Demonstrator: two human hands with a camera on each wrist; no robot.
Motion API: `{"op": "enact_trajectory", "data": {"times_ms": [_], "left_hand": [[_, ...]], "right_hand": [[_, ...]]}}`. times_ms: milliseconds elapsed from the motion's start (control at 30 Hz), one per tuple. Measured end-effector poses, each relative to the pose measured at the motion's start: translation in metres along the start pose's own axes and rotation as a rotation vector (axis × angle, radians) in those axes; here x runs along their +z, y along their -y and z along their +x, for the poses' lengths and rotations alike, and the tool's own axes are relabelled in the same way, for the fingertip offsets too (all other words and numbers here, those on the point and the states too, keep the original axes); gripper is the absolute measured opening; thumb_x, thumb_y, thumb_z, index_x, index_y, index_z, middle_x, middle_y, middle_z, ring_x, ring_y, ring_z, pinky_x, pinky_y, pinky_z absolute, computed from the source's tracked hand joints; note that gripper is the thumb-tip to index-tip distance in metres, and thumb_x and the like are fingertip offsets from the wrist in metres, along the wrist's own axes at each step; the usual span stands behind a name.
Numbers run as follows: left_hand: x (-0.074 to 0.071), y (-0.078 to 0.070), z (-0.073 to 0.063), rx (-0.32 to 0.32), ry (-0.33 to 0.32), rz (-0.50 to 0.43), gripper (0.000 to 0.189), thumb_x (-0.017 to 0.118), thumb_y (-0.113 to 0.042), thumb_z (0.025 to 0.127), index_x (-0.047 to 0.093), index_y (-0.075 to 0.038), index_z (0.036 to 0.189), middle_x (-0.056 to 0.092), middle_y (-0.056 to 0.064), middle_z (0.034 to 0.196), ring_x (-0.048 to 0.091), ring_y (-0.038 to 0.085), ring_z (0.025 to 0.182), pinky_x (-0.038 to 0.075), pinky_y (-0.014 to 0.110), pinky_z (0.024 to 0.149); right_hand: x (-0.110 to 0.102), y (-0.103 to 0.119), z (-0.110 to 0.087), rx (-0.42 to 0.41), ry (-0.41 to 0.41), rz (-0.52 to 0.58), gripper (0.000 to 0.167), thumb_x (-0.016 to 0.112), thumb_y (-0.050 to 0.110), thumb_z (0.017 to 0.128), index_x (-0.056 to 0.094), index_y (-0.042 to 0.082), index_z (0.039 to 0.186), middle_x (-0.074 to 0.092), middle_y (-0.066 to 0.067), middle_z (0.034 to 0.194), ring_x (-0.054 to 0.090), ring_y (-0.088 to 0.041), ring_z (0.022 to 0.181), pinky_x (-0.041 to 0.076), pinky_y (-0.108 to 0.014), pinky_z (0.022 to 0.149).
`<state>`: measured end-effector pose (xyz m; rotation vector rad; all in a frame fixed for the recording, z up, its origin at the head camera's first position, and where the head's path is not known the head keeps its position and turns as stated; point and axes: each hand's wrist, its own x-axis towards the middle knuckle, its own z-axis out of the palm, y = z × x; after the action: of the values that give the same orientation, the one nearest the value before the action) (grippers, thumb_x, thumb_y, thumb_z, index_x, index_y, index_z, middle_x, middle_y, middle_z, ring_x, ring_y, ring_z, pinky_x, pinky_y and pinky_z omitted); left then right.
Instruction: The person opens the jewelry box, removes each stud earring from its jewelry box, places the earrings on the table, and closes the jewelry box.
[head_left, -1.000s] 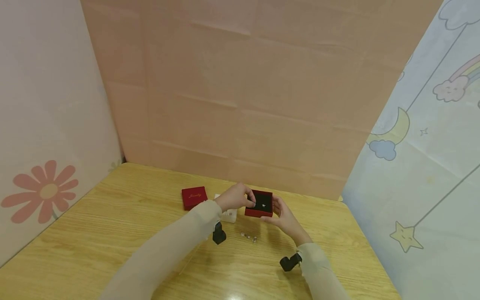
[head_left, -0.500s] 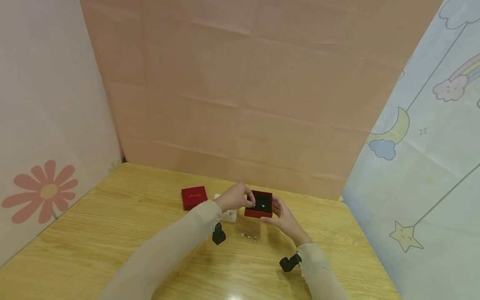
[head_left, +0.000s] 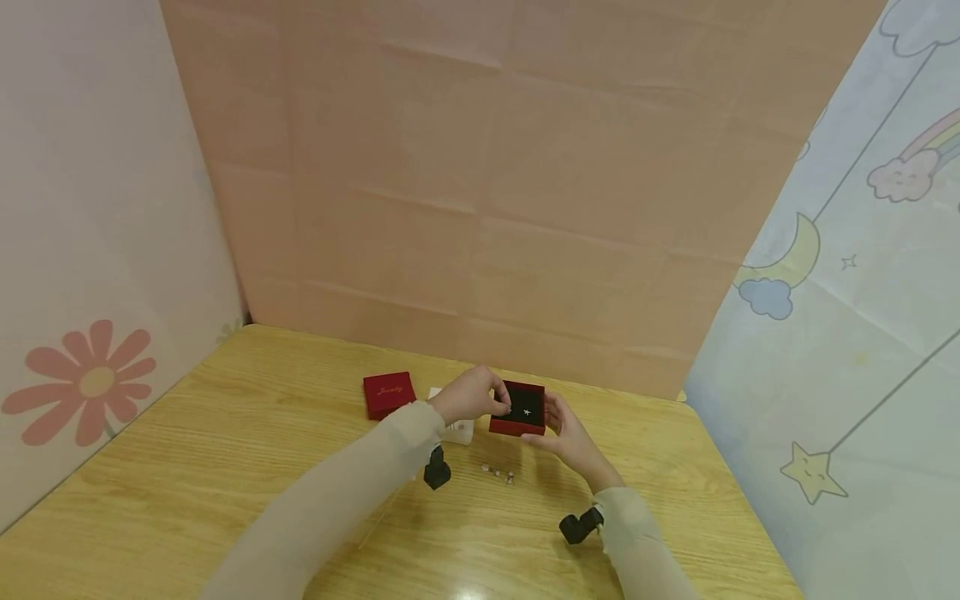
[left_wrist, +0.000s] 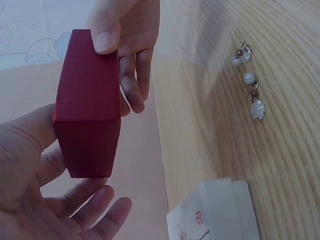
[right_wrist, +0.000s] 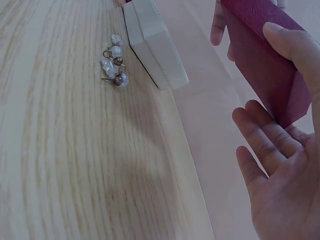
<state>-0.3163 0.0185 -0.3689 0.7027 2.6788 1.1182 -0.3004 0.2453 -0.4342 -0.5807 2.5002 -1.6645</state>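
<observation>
My right hand [head_left: 570,437] grips a red jewelry box [head_left: 517,427] by its right side, thumb at the front wall. The box is raised off the table, its dark insert facing me. A small silver star-shaped earring [head_left: 527,412] sits on the insert. My left hand [head_left: 472,393] reaches over the left rim, thumb and forefinger pinching at a tiny bright earring by the insert. That earring is mostly hidden behind the fingertips. In the left wrist view, the outer wall of the red box [left_wrist: 87,100] hides the pinching fingertips; the other fingers are spread loosely.
Pearl-and-crystal drop earrings [head_left: 497,474] lie on the wooden table in front of the box. A white box [head_left: 461,431] stands partly under my left wrist. Left of it is a red lid [head_left: 390,395] with gold lettering. An orange-pink backdrop [head_left: 480,208] rises behind the table.
Both hands and the red box stay almost where they were. The bright bit at my left fingertips shows a little less now.
</observation>
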Motion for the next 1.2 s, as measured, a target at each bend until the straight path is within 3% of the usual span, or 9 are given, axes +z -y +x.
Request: {"op": "enact_trajectory", "data": {"times_ms": [500,767,1200], "left_hand": [[-0.001,0.0,0.001,0.002,-0.011,0.048,0.013,0.075,-0.021,0.084,0.071,-0.019,0.072,0.064,-0.006,0.086,0.047,0.012,0.066,0.041,0.026,0.06],[0.003,0.005,0.004,0.008,-0.017,0.074,0.014,0.075,-0.023,0.084,0.07,-0.021,0.071,0.064,-0.007,0.087,0.047,0.012,0.064,0.041,0.025,0.057],[0.003,0.003,0.002,0.021,-0.038,0.125,0.016,0.076,-0.022,0.083,0.069,-0.021,0.068,0.062,-0.004,0.095,0.049,0.011,0.069,0.042,0.024,0.058]], "right_hand": [[-0.001,0.001,0.0,0.02,0.008,-0.006,0.078,0.076,0.017,0.084,0.029,0.01,0.147,0.044,-0.018,0.144,0.041,-0.038,0.134,0.03,-0.055,0.111],[-0.001,0.027,-0.009,0.04,0.047,0.001,0.078,0.075,0.017,0.085,0.028,0.005,0.146,0.043,-0.021,0.143,0.039,-0.042,0.134,0.029,-0.057,0.11],[0.001,0.027,-0.009,0.071,0.044,0.01,0.08,0.076,0.016,0.084,0.029,0.006,0.146,0.043,-0.021,0.144,0.039,-0.042,0.135,0.029,-0.056,0.111]]}}
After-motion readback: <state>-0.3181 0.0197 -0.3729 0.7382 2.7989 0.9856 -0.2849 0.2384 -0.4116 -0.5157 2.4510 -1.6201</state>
